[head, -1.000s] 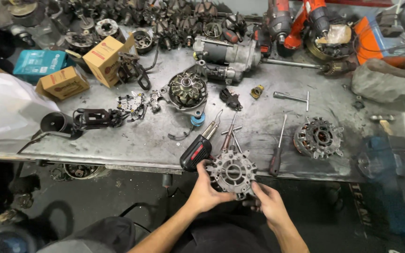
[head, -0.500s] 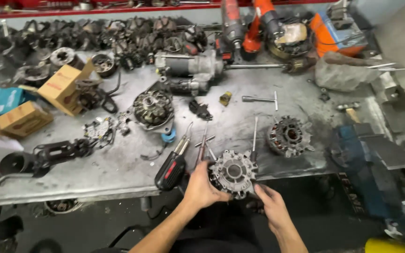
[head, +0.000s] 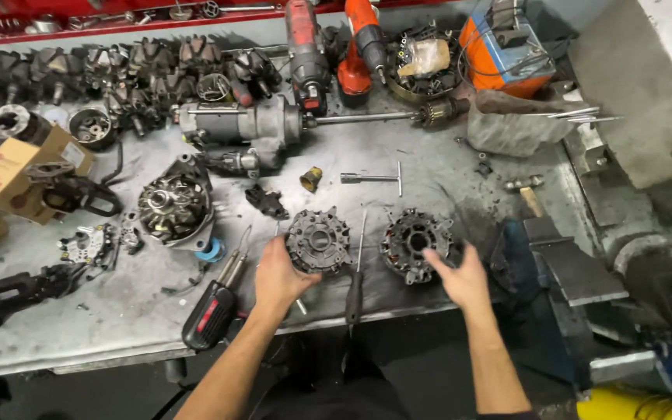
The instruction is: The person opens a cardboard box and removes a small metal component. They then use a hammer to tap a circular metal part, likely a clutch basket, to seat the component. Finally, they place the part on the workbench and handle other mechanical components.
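My left hand point(head: 278, 276) grips the left rim of a round, dark grey alternator housing point(head: 318, 241) that rests on the metal bench near its front edge. My right hand point(head: 460, 276) is spread open with nothing in it. Its fingertips are at the lower right edge of a second round housing point(head: 414, 243) lying on the bench. A black-handled screwdriver point(head: 355, 289) lies between the two hands, pointing away from me.
A red and black hand tool point(head: 211, 313) lies left of my left arm. Further left sit a stator assembly point(head: 173, 208) and cardboard boxes point(head: 9, 171). A starter motor point(head: 250, 124), cordless drills point(head: 305, 54) and a T-handle wrench point(head: 375, 178) lie behind. A blue vise point(head: 554, 268) stands at right.
Both hands held the housing at the bench's front edge. Now it sits on the bench in my left hand alone, and my right hand has let go and moved right to the second housing.
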